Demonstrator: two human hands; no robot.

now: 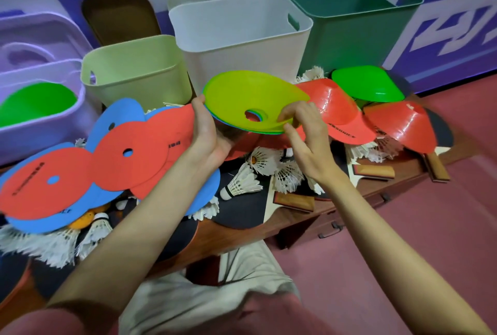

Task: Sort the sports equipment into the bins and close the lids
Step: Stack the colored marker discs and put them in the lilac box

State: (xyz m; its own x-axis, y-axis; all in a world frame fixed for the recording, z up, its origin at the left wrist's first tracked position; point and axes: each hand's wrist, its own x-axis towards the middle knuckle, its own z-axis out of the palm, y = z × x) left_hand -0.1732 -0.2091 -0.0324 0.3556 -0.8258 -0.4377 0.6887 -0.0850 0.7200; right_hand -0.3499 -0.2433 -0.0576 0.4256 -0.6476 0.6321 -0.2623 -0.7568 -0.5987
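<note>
Both hands, left hand (207,130) and right hand (301,125), are gripping a cone stack (250,100) at center frame, with only the lilac bin (40,130) at left holding a cone and all lids off.

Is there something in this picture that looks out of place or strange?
Mostly the clutter: shuttlecocks, paddles and flat cones lie heaped and overlapping on the table. One green cone already sits in the purple bin. No lid is on any bin; they lean against the wall behind. Nothing looks broken.
</note>
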